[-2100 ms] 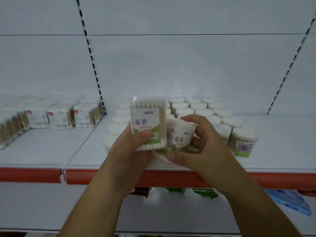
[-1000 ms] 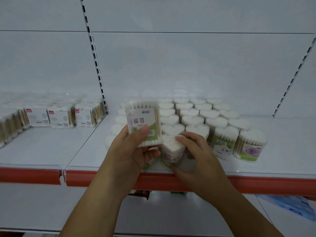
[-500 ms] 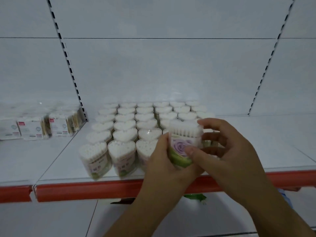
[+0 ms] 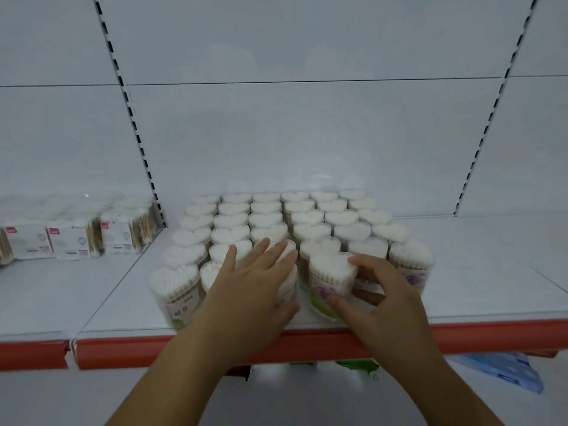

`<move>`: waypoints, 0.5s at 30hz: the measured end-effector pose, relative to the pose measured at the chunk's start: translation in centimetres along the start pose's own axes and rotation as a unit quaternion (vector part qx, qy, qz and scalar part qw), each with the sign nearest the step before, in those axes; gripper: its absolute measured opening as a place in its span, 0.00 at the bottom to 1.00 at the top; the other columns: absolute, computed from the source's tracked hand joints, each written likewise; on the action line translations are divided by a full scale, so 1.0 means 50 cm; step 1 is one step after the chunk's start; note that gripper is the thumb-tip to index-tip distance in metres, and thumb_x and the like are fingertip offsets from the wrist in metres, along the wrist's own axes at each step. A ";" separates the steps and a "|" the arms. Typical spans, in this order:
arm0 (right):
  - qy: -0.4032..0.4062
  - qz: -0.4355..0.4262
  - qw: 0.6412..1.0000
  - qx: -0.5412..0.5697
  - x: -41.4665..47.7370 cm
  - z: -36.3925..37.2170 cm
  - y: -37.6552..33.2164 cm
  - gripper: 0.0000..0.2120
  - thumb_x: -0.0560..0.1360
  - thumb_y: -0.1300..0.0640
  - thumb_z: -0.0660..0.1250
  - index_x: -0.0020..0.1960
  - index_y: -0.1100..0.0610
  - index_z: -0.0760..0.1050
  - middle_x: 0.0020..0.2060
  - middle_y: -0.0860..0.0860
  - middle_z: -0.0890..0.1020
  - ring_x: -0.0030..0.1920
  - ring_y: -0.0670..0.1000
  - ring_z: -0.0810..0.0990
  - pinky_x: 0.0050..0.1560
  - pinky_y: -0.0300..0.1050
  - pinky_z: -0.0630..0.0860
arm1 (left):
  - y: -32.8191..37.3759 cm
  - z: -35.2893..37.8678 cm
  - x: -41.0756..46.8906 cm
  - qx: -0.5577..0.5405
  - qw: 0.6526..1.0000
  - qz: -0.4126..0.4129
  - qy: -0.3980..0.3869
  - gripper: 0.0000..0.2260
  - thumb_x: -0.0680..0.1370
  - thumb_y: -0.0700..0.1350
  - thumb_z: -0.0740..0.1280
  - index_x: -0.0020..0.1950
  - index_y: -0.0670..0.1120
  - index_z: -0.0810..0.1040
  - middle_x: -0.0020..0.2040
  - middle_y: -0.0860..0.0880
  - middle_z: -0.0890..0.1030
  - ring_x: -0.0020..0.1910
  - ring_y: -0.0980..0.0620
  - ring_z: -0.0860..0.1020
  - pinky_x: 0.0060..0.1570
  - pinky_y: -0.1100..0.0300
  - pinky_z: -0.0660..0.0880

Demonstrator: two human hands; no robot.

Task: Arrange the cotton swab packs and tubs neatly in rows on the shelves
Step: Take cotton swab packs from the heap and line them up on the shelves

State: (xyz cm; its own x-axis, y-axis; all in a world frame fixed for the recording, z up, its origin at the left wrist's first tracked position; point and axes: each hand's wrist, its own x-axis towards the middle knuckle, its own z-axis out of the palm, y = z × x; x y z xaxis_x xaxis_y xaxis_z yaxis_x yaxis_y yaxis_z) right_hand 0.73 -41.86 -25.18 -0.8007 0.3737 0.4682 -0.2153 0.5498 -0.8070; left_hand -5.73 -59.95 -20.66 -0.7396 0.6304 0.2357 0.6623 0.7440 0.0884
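Head view: shelf (image 4: 491, 272) carries a block of heart-shaped tubs (image 4: 267, 219) in rows running away from the fingertips. The front tub (image 4: 330, 278) stands roughly upright, long axis vertical, at the shelf's front edge and inside the grasp of the right hand (image 4: 384, 302). A narrow gap separates it from the tub to its left.

Right hand: wrist low, fingers (image 4: 359, 261) curled round the tub's far side, thumb on the near face (label (image 4: 322, 295) partly covered).

Left hand (image 4: 249, 287): palm down, digits straight and slightly spread, resting on the tub tops just left of the held one.

Judgement: the coming move is a short slide leftward to close that gap, and the right hand is the nearer.
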 end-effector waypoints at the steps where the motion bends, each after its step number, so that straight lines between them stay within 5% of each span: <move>1: -0.001 -0.001 1.000 0.001 0.002 0.001 0.002 0.25 0.64 0.52 0.79 0.53 0.37 0.71 0.55 0.34 0.76 0.53 0.36 0.77 0.52 0.33 0.77 | -0.001 0.004 0.002 0.013 1.000 -0.002 -0.003 0.28 0.81 0.59 0.51 0.79 0.57 0.43 0.79 0.59 0.42 0.71 0.64 0.35 0.73 0.53 0.34; 7: -0.007 -0.042 0.999 -0.031 0.008 0.017 0.004 0.26 0.64 0.57 0.79 0.51 0.39 0.70 0.54 0.35 0.74 0.55 0.31 0.72 0.50 0.23 0.70 | 0.001 -0.002 0.005 0.003 1.000 -0.016 -0.001 0.25 0.83 0.50 0.51 0.79 0.57 0.45 0.79 0.60 0.46 0.77 0.59 0.43 0.74 0.53 0.38; 12: -0.019 -0.037 0.996 -0.084 0.001 0.018 0.009 0.24 0.65 0.53 0.78 0.54 0.40 0.69 0.53 0.32 0.72 0.55 0.31 0.71 0.49 0.24 0.69 | 0.003 -0.014 0.003 0.002 1.000 -0.010 -0.020 0.27 0.83 0.53 0.53 0.79 0.56 0.45 0.79 0.58 0.45 0.77 0.57 0.41 0.74 0.48 0.35; 15: -0.021 -0.038 0.992 -0.121 -0.006 0.016 0.001 0.22 0.68 0.47 0.76 0.57 0.41 0.70 0.54 0.35 0.72 0.56 0.33 0.72 0.50 0.27 0.70 | 0.002 -0.030 -0.003 -0.061 0.997 0.023 0.028 0.26 0.80 0.58 0.53 0.78 0.57 0.52 0.78 0.60 0.53 0.76 0.63 0.47 0.73 0.53 0.36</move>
State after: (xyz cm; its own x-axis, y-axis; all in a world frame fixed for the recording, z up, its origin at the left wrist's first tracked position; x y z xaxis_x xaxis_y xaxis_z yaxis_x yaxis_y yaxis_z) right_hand 0.52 -42.52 -25.65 -0.8110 0.2960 0.5046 -0.1396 0.7397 -0.6583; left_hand -5.35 -60.29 -19.26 -0.7019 0.6479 0.2960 0.7082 0.6795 0.1917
